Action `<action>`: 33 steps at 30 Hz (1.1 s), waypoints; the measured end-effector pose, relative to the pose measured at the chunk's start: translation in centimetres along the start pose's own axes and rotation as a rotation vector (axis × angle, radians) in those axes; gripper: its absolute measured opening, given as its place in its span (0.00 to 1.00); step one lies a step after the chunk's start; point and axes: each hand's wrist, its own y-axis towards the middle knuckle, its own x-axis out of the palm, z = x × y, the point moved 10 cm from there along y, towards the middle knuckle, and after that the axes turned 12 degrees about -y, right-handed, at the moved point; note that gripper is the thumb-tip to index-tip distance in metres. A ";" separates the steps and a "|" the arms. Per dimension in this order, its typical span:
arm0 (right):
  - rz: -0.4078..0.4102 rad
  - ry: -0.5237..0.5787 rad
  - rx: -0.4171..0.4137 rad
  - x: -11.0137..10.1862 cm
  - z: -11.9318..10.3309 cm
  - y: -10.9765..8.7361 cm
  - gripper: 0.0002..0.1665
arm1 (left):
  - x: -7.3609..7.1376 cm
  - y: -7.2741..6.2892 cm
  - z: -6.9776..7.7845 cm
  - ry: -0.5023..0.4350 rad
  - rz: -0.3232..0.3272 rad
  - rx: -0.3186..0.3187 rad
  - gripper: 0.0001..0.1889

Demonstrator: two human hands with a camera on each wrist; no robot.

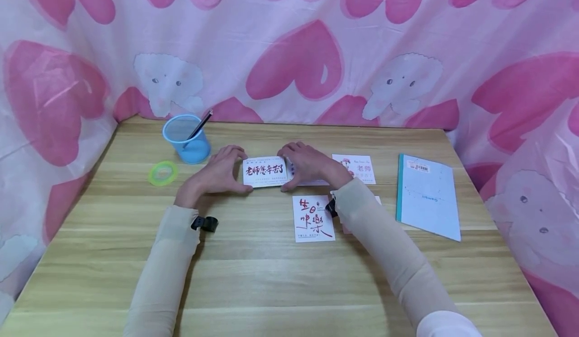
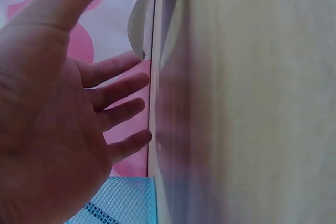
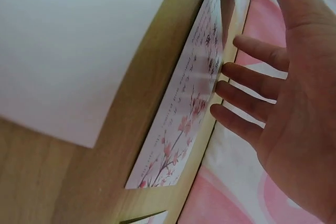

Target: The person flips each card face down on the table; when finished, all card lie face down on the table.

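Note:
A white greeting card with bold dark Chinese lettering lies between the two hands in the head view. My left hand pinches its left end, thumb at the near corner and index finger at the far one. In the left wrist view the card bows slightly, and the other fingers are spread. My right hand grips the right end in the same way, its remaining fingers extended. Below that hand a blossom-printed card rests on the table, partly covered by the hand in the head view.
Nearer me is a white card with red characters; a pinkish card lies half hidden by the right forearm. A flower card and a pale blue notebook lie to the right. Left stand a blue mesh pen cup and green tape roll.

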 end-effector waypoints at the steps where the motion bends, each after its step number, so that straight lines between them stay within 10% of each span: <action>1: -0.003 -0.004 -0.002 0.1 -0.1 0.0 0.61 | -0.1 -0.1 0.0 -0.008 0.001 0.003 0.49; 16: 0.013 0.034 -0.011 0.0 -0.7 -0.2 0.62 | -0.1 -0.4 0.6 -0.049 -0.014 -0.005 0.53; 33: 0.089 0.016 -0.045 -1.4 -1.9 0.1 0.62 | 0.9 1.9 4.7 0.111 -0.003 0.087 0.49</action>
